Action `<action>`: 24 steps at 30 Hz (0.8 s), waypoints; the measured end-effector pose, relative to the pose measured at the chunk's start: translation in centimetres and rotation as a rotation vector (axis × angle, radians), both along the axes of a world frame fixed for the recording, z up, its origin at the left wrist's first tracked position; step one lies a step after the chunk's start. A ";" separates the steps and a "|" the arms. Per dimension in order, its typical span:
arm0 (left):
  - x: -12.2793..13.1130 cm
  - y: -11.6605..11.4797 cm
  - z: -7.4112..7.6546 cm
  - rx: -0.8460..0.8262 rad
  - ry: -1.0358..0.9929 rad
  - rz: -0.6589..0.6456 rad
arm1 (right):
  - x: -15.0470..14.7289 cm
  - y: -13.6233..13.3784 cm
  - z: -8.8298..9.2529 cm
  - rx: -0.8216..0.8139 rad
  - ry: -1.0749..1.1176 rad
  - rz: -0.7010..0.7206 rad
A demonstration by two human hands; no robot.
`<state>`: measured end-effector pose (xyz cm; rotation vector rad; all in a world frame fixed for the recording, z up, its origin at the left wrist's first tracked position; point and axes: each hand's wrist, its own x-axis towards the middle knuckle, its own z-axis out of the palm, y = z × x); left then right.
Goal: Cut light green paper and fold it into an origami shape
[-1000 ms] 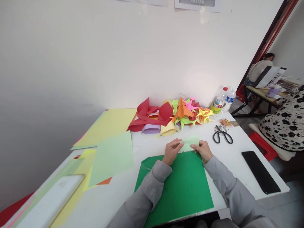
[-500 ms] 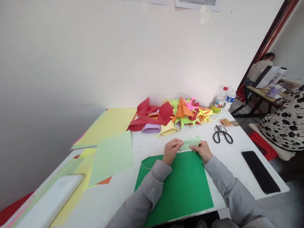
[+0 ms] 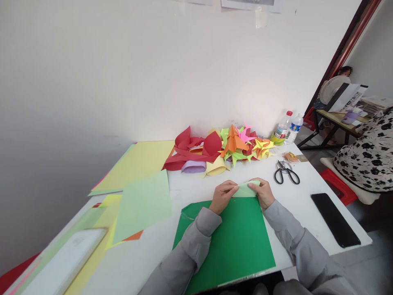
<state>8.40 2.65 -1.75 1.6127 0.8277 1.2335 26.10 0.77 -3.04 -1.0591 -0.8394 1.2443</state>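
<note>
Between my two hands is a small piece of pale green paper (image 3: 245, 191), above the far edge of a dark green sheet (image 3: 236, 241). My left hand (image 3: 223, 196) pinches the paper's left end between thumb and fingers. At the other end, my right hand (image 3: 263, 191) grips it, thumb on the near face and fingers along the upper edge. The paper looks folded, though the fingers cover part of it. Black-handled scissors (image 3: 286, 174) lie open on the white table, right of my right hand.
Folded paper shapes (image 3: 235, 141) and curled red paper (image 3: 196, 147) are heaped by the wall. Two bottles (image 3: 282, 127) stand at the far right corner. A black phone (image 3: 334, 219) lies right; coloured sheets (image 3: 144, 205) and a white device (image 3: 64, 258) lie left. A seated person (image 3: 365, 151) is beyond.
My right thumb has moved up onto the upper part of the pale green paper, and its fingers now lie over the top edge. The paper looks narrower. The camera view has shifted slightly.
</note>
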 end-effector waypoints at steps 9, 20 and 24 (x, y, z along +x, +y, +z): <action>0.2 -0.2 -0.2 -0.051 -0.021 -0.041 | -0.2 0.0 0.1 -0.023 0.024 -0.050; 0.4 -0.4 -0.2 0.069 0.018 -0.081 | 0.2 -0.5 0.7 0.464 -0.829 -0.117; 0.5 -0.4 -0.4 0.070 0.014 -0.123 | 0.3 -0.7 0.9 0.575 -1.002 -0.050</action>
